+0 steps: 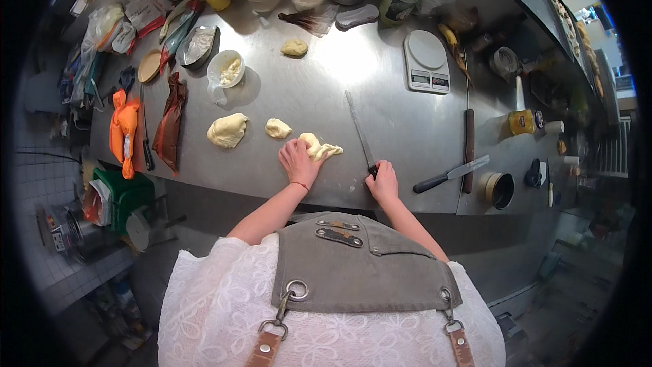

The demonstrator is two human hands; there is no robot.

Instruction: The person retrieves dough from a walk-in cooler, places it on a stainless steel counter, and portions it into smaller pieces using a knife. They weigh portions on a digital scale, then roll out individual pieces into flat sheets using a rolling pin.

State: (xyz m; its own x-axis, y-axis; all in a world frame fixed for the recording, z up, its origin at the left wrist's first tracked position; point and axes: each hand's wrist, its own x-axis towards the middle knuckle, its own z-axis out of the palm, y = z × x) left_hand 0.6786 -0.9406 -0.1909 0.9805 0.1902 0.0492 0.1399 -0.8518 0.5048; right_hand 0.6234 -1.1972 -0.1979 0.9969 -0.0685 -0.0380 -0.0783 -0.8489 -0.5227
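A stretched piece of pale dough (324, 149) lies on the steel worktop (285, 180), and my left hand (296, 163) has its fingers closed on the near left end of it. My right hand (384, 182) is wrapped round the black handle of a long, narrow knife (358, 122). Its blade lies low over the steel, pointing away from me and slightly left, apart from the dough. Left of my left hand rest a small dough lump (278, 128) and a larger one (227, 130). Another small lump (294, 47) sits farther back.
A white kitchen scale (427, 61) stands at the back right. Right of my right hand lies a spatula (451, 174), near a metal ring (500, 190). At left are a plastic jug (226, 76) with pale bits inside, an orange bag (123, 132) and a brown bag (170, 122).
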